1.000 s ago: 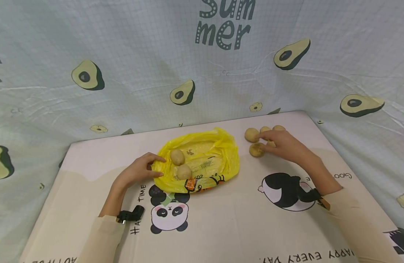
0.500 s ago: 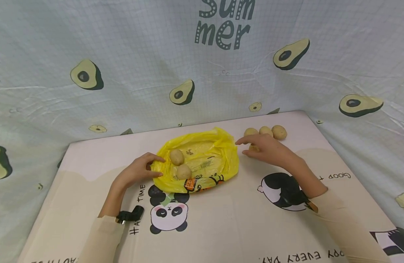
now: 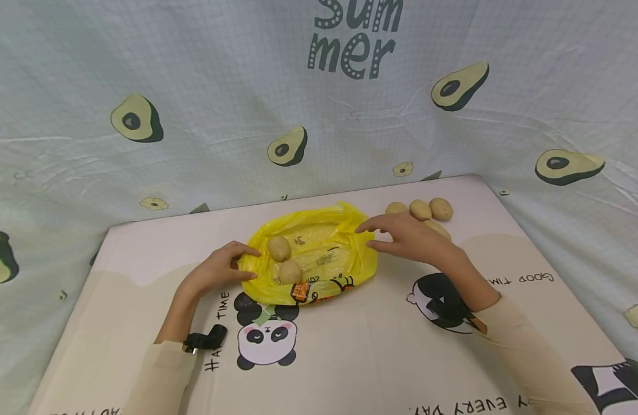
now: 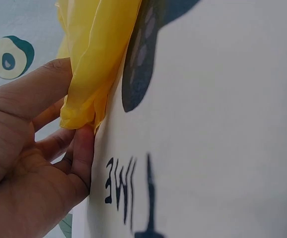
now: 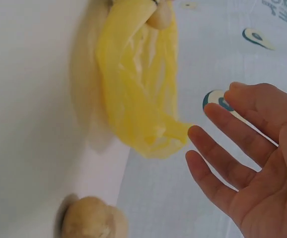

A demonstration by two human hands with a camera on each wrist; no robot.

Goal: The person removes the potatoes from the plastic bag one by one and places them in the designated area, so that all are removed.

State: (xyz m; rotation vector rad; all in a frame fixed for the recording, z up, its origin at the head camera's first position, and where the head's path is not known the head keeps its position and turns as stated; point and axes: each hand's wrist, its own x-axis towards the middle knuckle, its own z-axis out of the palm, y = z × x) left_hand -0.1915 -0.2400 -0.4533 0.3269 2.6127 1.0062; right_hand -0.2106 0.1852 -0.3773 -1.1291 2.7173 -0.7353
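Left hand (image 3: pixel 217 268): curled at the left end of the yellow bag (image 3: pixel 364 262), gripping its edge; crinkled plastic between thumb and fingers in the left wrist view.
Right hand (image 3: pixel 412 236): open, palm bare, fingers spread and slightly bent; above the right end of the yellow bag. Contact with the rim: cannot tell.
Yellow bag: lying on the table between both hands, mouth facing up and spread wide, rim crumpled; black and orange printing along the near side.
Bag contents: upper potato (image 3: pixel 279 248) and lower potato (image 3: pixel 290 271), close together in the left half, near the gripping fingers.
Loose potatoes, beyond the right hand: left potato (image 3: pixel 396 207), middle potato (image 3: pixel 419 210) and right potato (image 3: pixel 441 209) in a rough row; near potato (image 3: pixel 438 229) in front, partly covered by the right hand.
Wrists: black strap (image 3: pixel 207 339) on the left; beige sleeves (image 3: pixel 160 372) on both arms.
Table (image 3: pixel 350 351): pale cover; panda print (image 3: pixel 267 342) just in front of the yellow bag, black-and-white print (image 3: pixel 427 300) partly under the right forearm, dark lettering near the edges.
Backdrop: pale cloth (image 3: pixel 210 69) behind the table, with avocado prints (image 3: pixel 287 146) and green "summer" lettering (image 3: pixel 354 55).
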